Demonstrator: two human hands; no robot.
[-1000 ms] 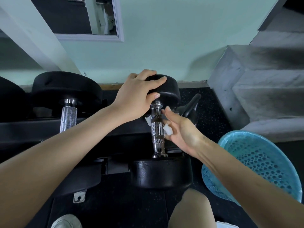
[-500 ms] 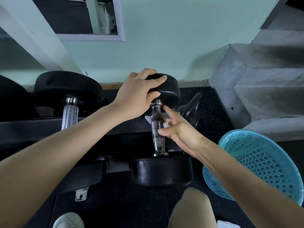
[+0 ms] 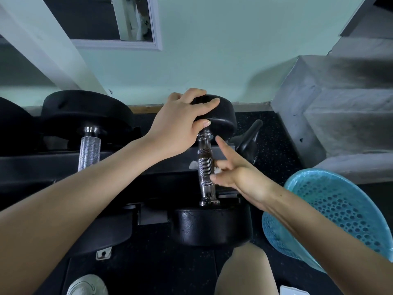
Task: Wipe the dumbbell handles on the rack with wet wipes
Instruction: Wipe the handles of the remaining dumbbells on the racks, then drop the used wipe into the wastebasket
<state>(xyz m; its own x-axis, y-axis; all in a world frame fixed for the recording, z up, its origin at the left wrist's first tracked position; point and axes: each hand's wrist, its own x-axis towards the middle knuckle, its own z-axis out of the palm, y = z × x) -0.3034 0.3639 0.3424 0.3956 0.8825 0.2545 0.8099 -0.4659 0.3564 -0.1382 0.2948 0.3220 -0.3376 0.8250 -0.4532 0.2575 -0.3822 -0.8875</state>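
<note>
Honestly, my left hand (image 3: 180, 126) clamps the head (image 3: 223, 116) beyond the handle (image 3: 205, 167); right hand (image 3: 240, 175) pinches the wet wipe (image 3: 217, 170) against it, index out. Loose pinch might drop it.

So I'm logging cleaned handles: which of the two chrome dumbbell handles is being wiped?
The right handle, nearest the blue basket: the right hand holds a wipe against it and the left hand grips its far head. The left handle is untouched.
</note>
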